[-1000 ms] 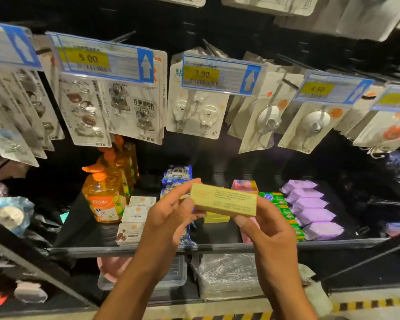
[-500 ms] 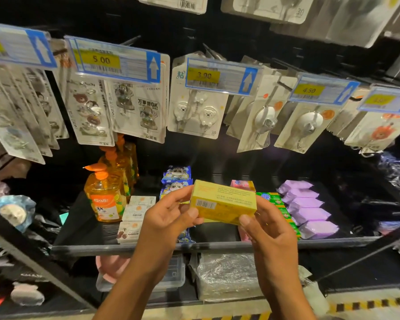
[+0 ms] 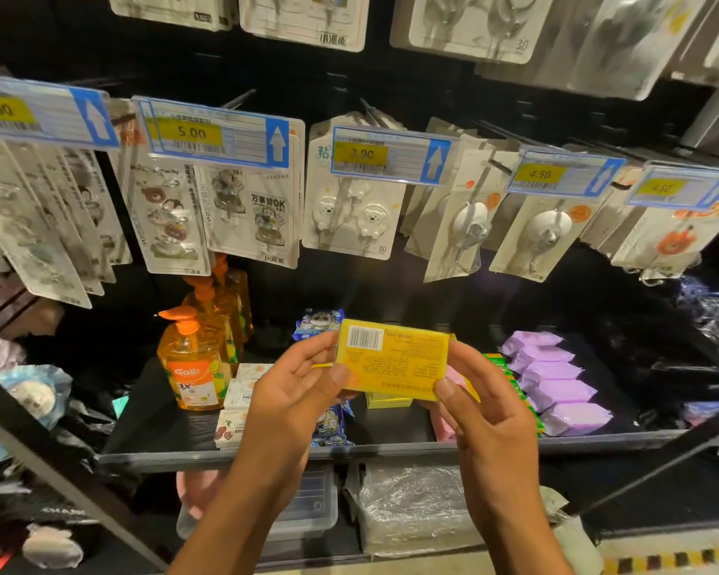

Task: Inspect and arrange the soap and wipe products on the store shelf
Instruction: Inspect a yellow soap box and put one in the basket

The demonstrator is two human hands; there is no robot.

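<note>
A yellow soap box (image 3: 395, 361) is held up in front of the shelf, its barcode face turned toward me. My left hand (image 3: 295, 392) grips its left end and my right hand (image 3: 482, 404) grips its right end. On the black shelf (image 3: 150, 433) below lie white soap boxes (image 3: 241, 402), blue wipe packs (image 3: 328, 425), another yellow box (image 3: 387, 399), green packs (image 3: 511, 383) and a row of purple wipe packs (image 3: 557, 379). My hands hide part of the middle rows.
Orange pump bottles (image 3: 194, 361) stand at the shelf's left. Carded hooks (image 3: 355, 209) and blue price tags (image 3: 216, 134) hang just above on pegs. A clear plastic bin (image 3: 312, 506) and a wrapped bundle (image 3: 411, 508) sit below. A slanted black bar (image 3: 55, 479) crosses the lower left.
Both hands have turned the yellow box from its narrow side to its broad barcode face. The view has tilted up slightly.
</note>
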